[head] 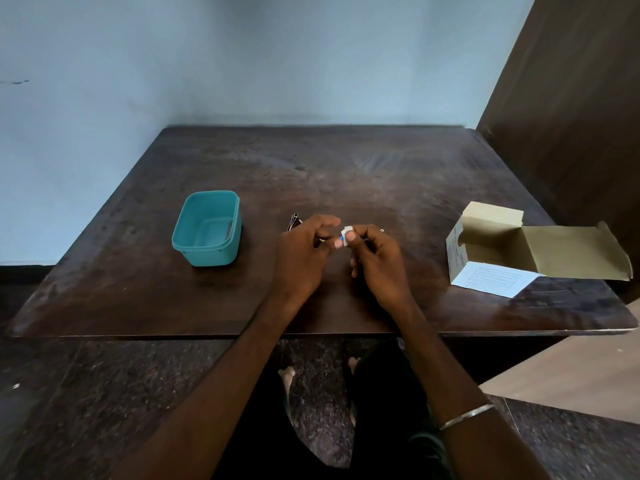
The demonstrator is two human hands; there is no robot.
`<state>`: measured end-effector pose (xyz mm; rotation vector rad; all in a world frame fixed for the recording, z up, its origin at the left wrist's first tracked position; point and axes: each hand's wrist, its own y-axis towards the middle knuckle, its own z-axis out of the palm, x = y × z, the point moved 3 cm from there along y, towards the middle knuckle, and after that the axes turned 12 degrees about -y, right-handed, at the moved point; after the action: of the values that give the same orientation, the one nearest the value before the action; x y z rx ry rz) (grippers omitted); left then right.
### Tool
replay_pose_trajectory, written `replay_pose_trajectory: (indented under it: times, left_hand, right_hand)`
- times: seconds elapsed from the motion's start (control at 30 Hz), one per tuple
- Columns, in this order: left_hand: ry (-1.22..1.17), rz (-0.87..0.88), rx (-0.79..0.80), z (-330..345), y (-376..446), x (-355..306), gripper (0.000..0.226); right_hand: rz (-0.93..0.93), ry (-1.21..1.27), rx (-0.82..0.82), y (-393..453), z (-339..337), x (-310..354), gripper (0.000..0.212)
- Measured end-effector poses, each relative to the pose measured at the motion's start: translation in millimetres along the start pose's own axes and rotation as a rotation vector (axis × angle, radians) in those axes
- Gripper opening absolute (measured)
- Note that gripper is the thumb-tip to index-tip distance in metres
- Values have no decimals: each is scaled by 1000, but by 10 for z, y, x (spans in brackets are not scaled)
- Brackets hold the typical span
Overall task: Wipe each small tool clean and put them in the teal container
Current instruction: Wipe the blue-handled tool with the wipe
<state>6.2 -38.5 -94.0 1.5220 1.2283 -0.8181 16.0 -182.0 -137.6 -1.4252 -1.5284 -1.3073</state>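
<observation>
White wipe pinched by right hand; tool hidden.

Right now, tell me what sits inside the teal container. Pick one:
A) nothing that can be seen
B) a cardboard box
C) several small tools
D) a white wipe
A: the teal container shows only its bare floor, while the right hand pinches a small white wipe against something the left hand holds, and the open cardboard box stands apart on the table.
</observation>
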Motion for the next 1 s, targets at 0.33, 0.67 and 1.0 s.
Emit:
replay_pose_trajectory:
  times: [0.33,0.67,1.0]
  left_hand:
    - [107,1,64,-68,45,-7,36]
    - [-26,-33,3,-9,44,114,22]
    - [-461,-296,-30,-12,-15,219,17]
  right_hand:
    - [-15,-111,23,8,44,-18,10]
    - [38,137,0,9,5,-13,11]
    - [63,239,-46,3,-45,10,21]
